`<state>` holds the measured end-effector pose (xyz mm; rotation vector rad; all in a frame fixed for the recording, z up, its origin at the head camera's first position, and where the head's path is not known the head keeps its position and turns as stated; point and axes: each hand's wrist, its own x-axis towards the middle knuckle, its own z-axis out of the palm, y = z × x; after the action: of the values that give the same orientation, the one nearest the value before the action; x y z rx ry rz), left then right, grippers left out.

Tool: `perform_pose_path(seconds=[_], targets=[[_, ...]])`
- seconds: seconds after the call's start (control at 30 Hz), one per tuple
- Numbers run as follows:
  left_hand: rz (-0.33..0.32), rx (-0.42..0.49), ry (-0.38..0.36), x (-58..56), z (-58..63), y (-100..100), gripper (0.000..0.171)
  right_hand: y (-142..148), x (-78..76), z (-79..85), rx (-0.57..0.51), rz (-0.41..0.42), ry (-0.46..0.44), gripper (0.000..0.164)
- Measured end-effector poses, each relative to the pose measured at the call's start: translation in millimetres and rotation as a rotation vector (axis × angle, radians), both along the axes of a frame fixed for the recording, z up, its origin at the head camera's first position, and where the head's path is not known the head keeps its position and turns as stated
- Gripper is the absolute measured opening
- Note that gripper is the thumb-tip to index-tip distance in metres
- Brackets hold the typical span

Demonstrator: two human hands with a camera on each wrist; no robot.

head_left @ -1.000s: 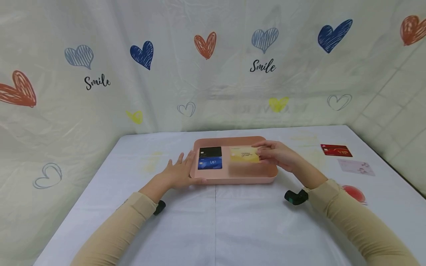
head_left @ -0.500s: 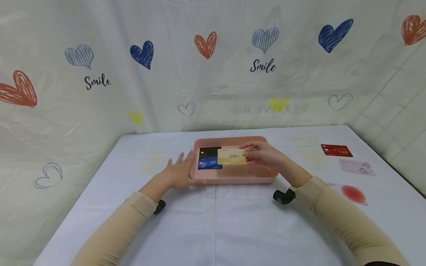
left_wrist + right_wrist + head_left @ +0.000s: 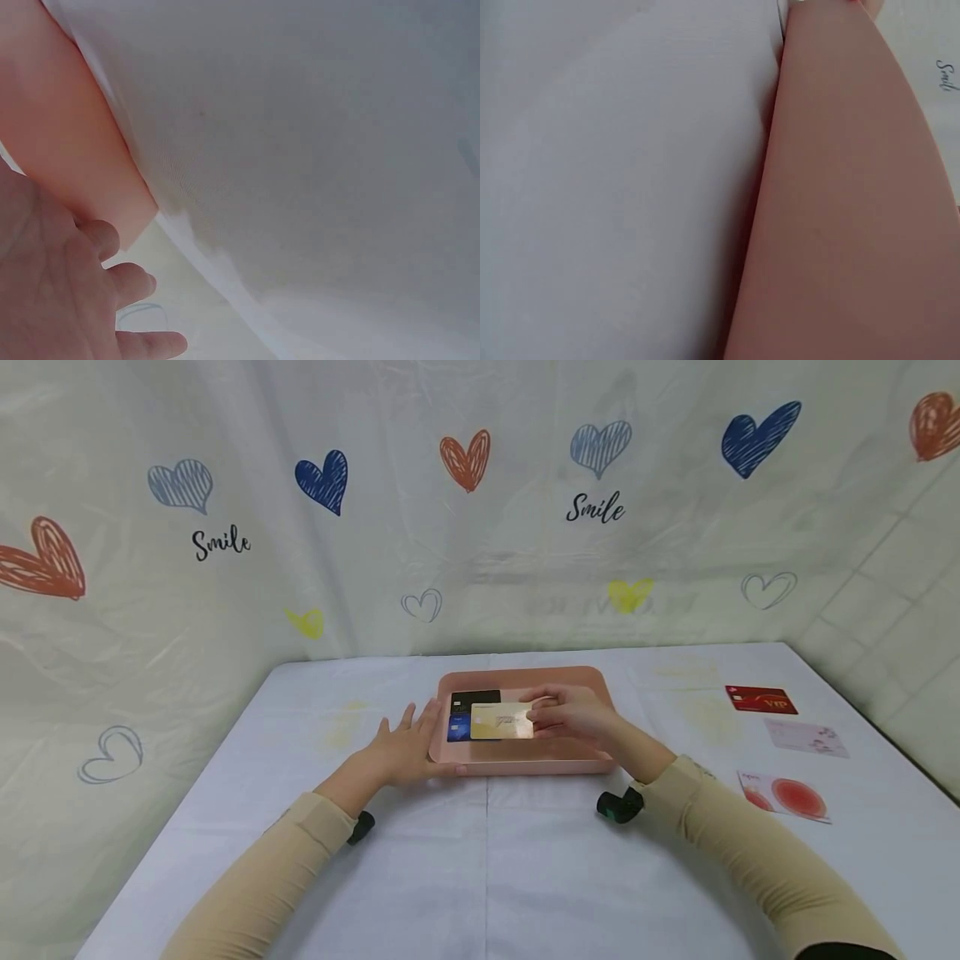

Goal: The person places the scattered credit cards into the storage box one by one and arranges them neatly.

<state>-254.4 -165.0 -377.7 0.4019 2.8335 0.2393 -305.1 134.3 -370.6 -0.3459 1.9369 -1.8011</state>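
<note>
Between the thumb and fingers of my right hand (image 3: 573, 717) is the right end of a gold card (image 3: 501, 722), held over the pink tray (image 3: 555, 767). Under or behind it, a black VIP card (image 3: 475, 697) and a blue card (image 3: 459, 728) lie in the tray's left part, the blue one mostly covered. My left hand (image 3: 400, 750) rests against the tray's left side with fingers spread. In the left wrist view its fingers (image 3: 135, 285) extend beside the tray wall (image 3: 82, 142). The right wrist view shows the tray's outer wall (image 3: 840, 195); the gold card is hidden there.
On the table's right side lie a red VIP card (image 3: 761, 699), a pale pink floral card (image 3: 807, 737) and a white card with red circles (image 3: 786, 797). A curtain printed with hearts (image 3: 465, 460) hangs behind the white table (image 3: 420, 860).
My right hand has carried the gold card leftward across the tray, from its right half to over the blue card. The left hand has stayed at the tray's left side.
</note>
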Motion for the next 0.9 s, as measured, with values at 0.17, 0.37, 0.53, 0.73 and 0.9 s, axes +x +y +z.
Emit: perform_pose_path(seconds=[0.17, 0.37, 0.53, 0.73, 0.9], targets=[[0.007, -0.01, -0.007, -1.2, -1.8, -1, 0.124, -7, -1.0, -2.7, 0.03, 0.001, -0.009, 0.039], [0.004, -0.01, -0.006, -2.0, -1.6, -1, 0.125, -17, -2.4, -3.2, 0.076, 0.058, -0.022, 0.036], [0.003, -0.015, -0.009, -1.9, -0.3, 0, 0.125, -25, 0.2, -1.8, 0.073, 0.057, -0.058, 0.033], [0.008, -0.019, -0.014, -1.9, -0.5, 0, 0.124, -30, 2.6, -2.7, 0.096, 0.049, -0.044, 0.029], [0.007, -0.018, -0.015, -2.6, -1.9, 0, 0.124, -36, 2.7, -8.1, 0.144, 0.067, -0.042, 0.028]])
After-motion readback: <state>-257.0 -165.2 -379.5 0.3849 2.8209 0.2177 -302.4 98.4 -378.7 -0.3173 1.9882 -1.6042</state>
